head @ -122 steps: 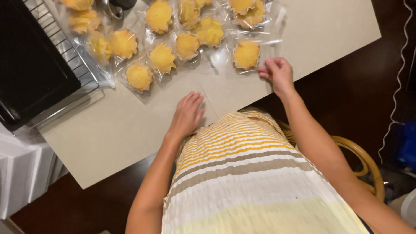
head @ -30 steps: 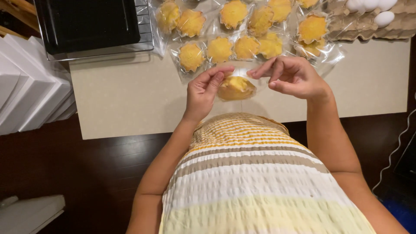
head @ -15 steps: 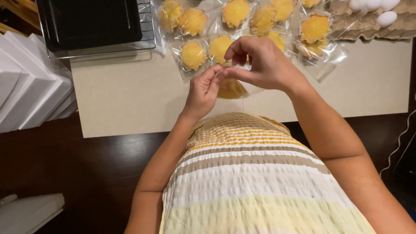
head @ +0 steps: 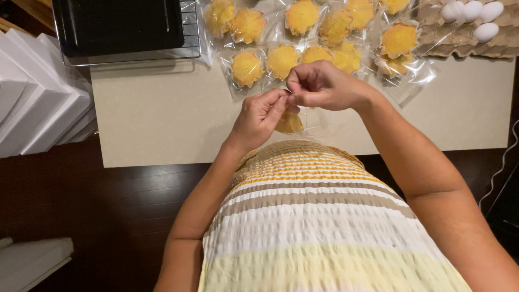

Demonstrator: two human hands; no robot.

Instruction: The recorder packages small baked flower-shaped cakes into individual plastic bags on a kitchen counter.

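Beige table (head: 162, 119) carries a black tray (head: 116, 24) on a wire rack, an egg carton (head: 470, 32), and rows of bagged yellow cakes (head: 303, 16). Above its near edge, left hand (head: 259, 116) and right hand (head: 319, 86) pinch the top of a clear bag (head: 303, 121) holding one small cake (head: 288, 122).

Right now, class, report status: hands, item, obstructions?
Left hand and right hand pinch clear plastic bag holding yellow cake. Above beige table. Nothing in the way.
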